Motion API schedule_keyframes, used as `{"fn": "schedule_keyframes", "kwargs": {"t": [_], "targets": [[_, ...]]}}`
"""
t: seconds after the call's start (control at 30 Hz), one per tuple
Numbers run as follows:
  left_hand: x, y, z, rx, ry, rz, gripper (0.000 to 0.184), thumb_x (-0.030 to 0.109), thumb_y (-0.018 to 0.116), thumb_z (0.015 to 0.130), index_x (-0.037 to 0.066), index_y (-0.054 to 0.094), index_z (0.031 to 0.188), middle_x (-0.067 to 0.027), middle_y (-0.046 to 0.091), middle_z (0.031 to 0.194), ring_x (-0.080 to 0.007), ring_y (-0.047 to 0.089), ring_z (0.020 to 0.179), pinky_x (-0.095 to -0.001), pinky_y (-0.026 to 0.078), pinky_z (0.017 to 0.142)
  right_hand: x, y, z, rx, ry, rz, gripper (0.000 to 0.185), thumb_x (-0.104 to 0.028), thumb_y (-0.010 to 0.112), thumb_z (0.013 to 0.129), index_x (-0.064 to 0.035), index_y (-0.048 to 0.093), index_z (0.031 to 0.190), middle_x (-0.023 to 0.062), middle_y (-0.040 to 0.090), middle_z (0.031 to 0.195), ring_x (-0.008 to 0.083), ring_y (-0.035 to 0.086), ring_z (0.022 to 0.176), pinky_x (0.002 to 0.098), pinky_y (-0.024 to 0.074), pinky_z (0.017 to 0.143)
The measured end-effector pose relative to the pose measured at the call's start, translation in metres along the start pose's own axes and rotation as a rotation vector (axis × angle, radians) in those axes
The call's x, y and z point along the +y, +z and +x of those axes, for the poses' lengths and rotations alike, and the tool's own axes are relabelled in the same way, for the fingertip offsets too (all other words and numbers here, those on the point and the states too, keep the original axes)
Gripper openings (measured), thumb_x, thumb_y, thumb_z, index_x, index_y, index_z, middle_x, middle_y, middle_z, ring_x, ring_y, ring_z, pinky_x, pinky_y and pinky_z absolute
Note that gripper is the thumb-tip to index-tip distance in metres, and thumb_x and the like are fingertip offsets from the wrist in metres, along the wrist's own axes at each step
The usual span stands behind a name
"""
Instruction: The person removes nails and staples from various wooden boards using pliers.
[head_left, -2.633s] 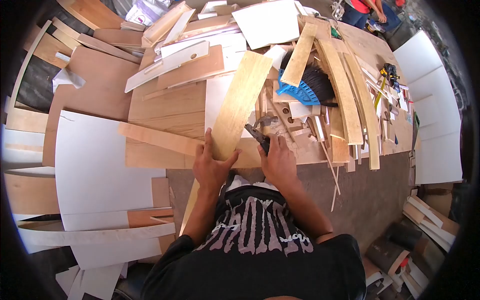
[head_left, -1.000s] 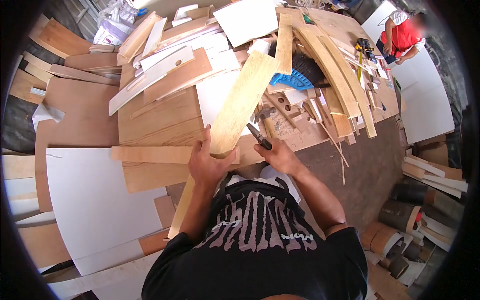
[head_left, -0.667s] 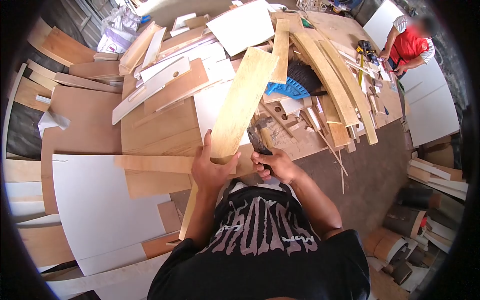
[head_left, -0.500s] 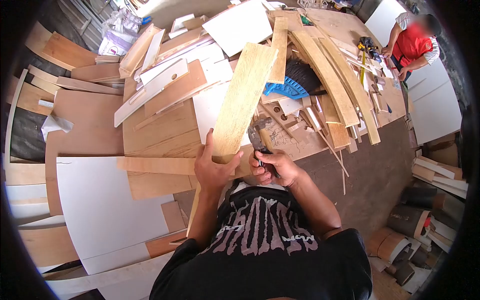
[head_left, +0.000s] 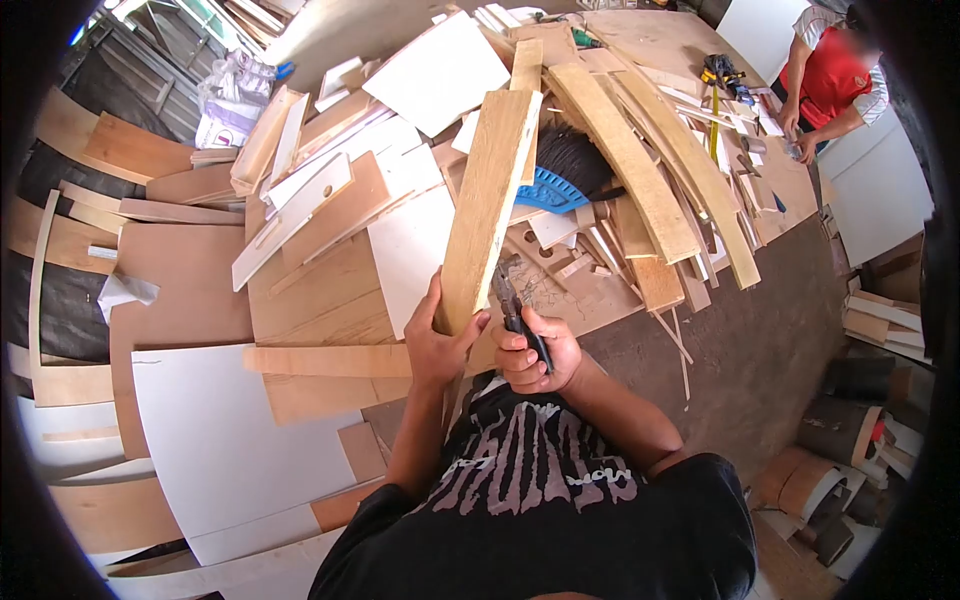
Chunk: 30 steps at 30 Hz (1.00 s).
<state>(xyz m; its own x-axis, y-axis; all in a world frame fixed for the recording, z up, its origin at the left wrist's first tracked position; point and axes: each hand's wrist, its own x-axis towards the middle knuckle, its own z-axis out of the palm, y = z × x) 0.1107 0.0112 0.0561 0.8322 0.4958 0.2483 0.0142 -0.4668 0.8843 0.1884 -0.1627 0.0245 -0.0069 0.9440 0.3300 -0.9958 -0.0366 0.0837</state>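
My left hand grips the lower end of a long wooden board, which tilts up and away over the cluttered worktable. Its narrow edge faces right. Wrapped round the dark handles of the pliers is my right hand, just right of the board's lower end. The metal jaws point up beside the board's edge. A horizontal wooden strip lies left of my left hand. Beyond the board is a blue brush with black bristles.
Long planks lie at the right of the table, near a yellow and black tool. A person in red works at the far right. White panels and wood pieces lie at the left; curved offcuts lie at the lower right.
The board has turned so its narrow edge shows. My right hand has closed more fully round the pliers and brought them beside it. The view has shifted, and the person in red has come into fuller view.
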Motion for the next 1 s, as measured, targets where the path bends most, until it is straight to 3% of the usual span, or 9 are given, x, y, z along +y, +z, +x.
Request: {"fn": "schedule_keyframes", "kwargs": {"t": [0.17, 0.27, 0.4, 0.47, 0.57, 0.7, 0.83, 0.93, 1.0], "targets": [[0.009, 0.023, 0.005, -0.013, -0.048, -0.112, 0.083, 0.019, 0.087, 0.078, -0.004, 0.049, 0.149, -0.0179, 0.069, 0.126, -0.0205, 0.065, 0.114, -0.0347, 0.049, 0.101, -0.016, 0.0, -0.013, -0.035, 0.041, 0.027, 0.048, -0.062, 0.045, 0.104, -0.015, 0.049, 0.092, -0.0053, 0.043, 0.076, 0.0056, 0.04, 0.055, 0.0225, 0.0339, 0.048], [0.004, 0.04, 0.0, 0.005, -0.181, -0.215, 0.084, 0.022, 0.086, 0.081, -0.004, 0.047, 0.151, -0.0173, 0.067, 0.131, -0.0212, 0.062, 0.119, -0.0351, 0.047, 0.105, -0.023, 0.003, -0.016, -0.064, 0.064, 0.072, 0.048, -0.061, 0.046, 0.104, -0.0152, 0.048, 0.091, -0.0054, 0.043, 0.074, 0.005, 0.038, 0.052, 0.0219, 0.0329, 0.045], [-0.003, 0.054, -0.006, 0.037, -0.188, -0.328, 0.085, 0.025, 0.084, 0.083, -0.004, 0.044, 0.152, -0.0166, 0.065, 0.135, -0.0219, 0.06, 0.123, -0.0351, 0.046, 0.106, -0.03, 0.008, -0.019, -0.096, 0.104, 0.141, 0.047, -0.059, 0.047, 0.104, -0.0155, 0.047, 0.089, -0.006, 0.043, 0.069, 0.0039, 0.036, 0.048, 0.0203, 0.0319, 0.041], [-0.009, 0.057, -0.013, 0.039, -0.227, -0.317, 0.095, 0.041, 0.084, 0.085, -0.007, 0.039, 0.154, -0.014, 0.06, 0.139, -0.0206, 0.056, 0.126, -0.0341, 0.043, 0.109, -0.032, 0.008, -0.021, -0.071, 0.128, 0.213, 0.046, -0.057, 0.051, 0.104, -0.0145, 0.047, 0.087, -0.0051, 0.043, 0.067, 0.004, 0.036, 0.045, 0.0205, 0.0322, 0.038], [-0.008, 0.063, -0.02, 0.097, -0.229, -0.43, 0.088, 0.03, 0.083, 0.083, -0.007, 0.043, 0.152, -0.0154, 0.061, 0.139, -0.0215, 0.057, 0.126, -0.0339, 0.044, 0.108, -0.031, 0.004, -0.021, -0.082, 0.174, 0.357, 0.046, -0.054, 0.054, 0.104, -0.0129, 0.048, 0.084, -0.0037, 0.043, 0.063, 0.0042, 0.036, 0.041, 0.0213, 0.036, 0.035], [-0.011, 0.059, -0.032, 0.124, -0.277, -0.473, 0.087, 0.028, 0.083, 0.084, -0.007, 0.042, 0.153, -0.015, 0.061, 0.139, -0.0208, 0.057, 0.126, -0.0334, 0.044, 0.108, -0.028, -0.003, -0.021, -0.117, 0.241, 0.469, 0.047, -0.051, 0.054, 0.104, -0.0115, 0.048, 0.081, -0.0021, 0.044, 0.061, 0.0047, 0.037, 0.039, 0.0237, 0.0437, 0.034], [-0.016, 0.058, -0.035, 0.119, -0.325, -0.486, 0.084, 0.024, 0.081, 0.085, -0.006, 0.041, 0.153, -0.0146, 0.061, 0.139, -0.0202, 0.058, 0.124, -0.033, 0.045, 0.107, -0.029, -0.003, -0.019, -0.132, 0.252, 0.476, 0.046, -0.051, 0.053, 0.105, -0.0109, 0.048, 0.083, -0.0012, 0.044, 0.062, 0.0061, 0.038, 0.04, 0.0234, 0.0419, 0.033], [-0.007, 0.059, -0.033, 0.141, -0.316, -0.472, 0.083, 0.02, 0.081, 0.085, -0.006, 0.041, 0.153, -0.0147, 0.062, 0.138, -0.0201, 0.059, 0.123, -0.0326, 0.046, 0.106, -0.031, 0.002, -0.022, -0.032, 0.211, 0.327, 0.045, -0.051, 0.05, 0.106, -0.01, 0.049, 0.087, 0.0005, 0.048, 0.067, 0.0089, 0.041, 0.045, 0.0259, 0.0415, 0.037], [0.003, 0.057, -0.03, 0.154, -0.314, -0.438, 0.082, 0.018, 0.081, 0.085, -0.006, 0.041, 0.153, -0.0149, 0.062, 0.138, -0.0201, 0.059, 0.123, -0.0323, 0.046, 0.105, -0.033, 0.009, -0.023, 0.16, 0.154, -0.019, 0.043, -0.049, 0.048, 0.107, -0.0088, 0.05, 0.093, 0.0027, 0.049, 0.074, 0.0123, 0.043, 0.052, 0.0291, 0.0412, 0.046]]}}
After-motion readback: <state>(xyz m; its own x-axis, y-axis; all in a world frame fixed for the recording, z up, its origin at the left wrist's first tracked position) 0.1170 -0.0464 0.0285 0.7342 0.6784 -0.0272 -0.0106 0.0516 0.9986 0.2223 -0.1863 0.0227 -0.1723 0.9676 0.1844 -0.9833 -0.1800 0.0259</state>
